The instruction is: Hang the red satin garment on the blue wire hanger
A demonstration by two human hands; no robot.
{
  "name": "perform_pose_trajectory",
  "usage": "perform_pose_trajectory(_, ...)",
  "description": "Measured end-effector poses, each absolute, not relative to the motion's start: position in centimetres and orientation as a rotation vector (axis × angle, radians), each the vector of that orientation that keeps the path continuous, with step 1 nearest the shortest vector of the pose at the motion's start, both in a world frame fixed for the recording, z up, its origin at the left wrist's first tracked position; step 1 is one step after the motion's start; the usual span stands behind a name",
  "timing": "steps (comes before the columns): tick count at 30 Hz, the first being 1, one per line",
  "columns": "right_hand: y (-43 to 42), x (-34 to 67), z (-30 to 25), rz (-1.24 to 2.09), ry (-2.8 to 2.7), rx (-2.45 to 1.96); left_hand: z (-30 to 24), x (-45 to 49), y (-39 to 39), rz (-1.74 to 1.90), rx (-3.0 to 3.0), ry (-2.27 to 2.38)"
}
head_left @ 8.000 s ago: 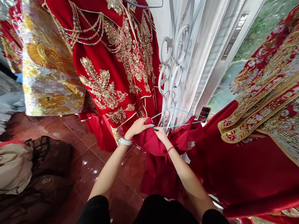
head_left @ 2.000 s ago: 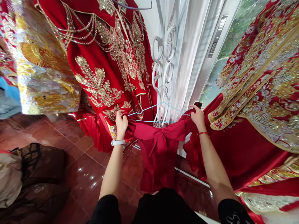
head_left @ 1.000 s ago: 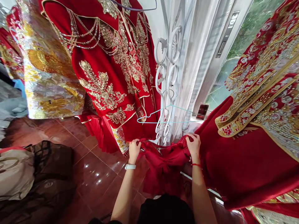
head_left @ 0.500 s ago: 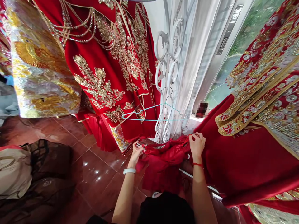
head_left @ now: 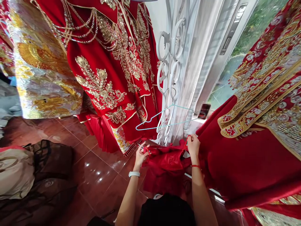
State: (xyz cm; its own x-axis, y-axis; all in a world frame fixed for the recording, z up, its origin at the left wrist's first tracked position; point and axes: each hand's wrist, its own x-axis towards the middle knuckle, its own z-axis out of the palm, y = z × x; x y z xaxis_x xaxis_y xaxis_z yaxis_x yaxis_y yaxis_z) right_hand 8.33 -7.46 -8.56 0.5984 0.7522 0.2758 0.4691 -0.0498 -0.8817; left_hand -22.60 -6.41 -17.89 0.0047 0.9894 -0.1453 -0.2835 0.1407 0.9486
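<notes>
The left hand (head_left: 140,158) and right hand (head_left: 193,148) each pinch a thin red strap (head_left: 187,141) of a bunched red cloth garment (head_left: 166,160), below a pale blue wire hanger (head_left: 150,127)

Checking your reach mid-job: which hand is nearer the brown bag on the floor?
The left hand is nearer, off to the bag's right, pinching the red cloth. The brown bag is farther from the right hand, which is beyond the left hand, across the cloth.
</notes>
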Motion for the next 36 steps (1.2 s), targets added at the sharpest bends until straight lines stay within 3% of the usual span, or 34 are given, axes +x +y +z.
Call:
perform_pose_trajectory(5,-7.1,7.5,-8.6,0.598,-0.958,-1.453,-17.9,-22.7,-6.1,1.196,1.09,1.203)
perform_pose_trajectory(12,-6.8,6.5,-7.8,0.918,-0.825,-1.208,-16.2,-24.4,-6.7,1.11,1.373,1.838)
perform_pose_trajectory(19,-6.7,6.0,-6.3,1.24,-0.871,-0.958,-15.9,-24.0,-6.2,1.38,1.106,1.352)
perform_pose_trajectory(26,-5.4,3.7,-5.5,1.158,-0.78,-0.832,-15.1,-23.4,-6.9,1.45,0.776,1.064)
perform_pose_trajectory(36,-4.3,0.7,-4.5,1.15,-0.805,-0.809,-12.5,-25.1,-7.5,1.425,1.049,1.136)
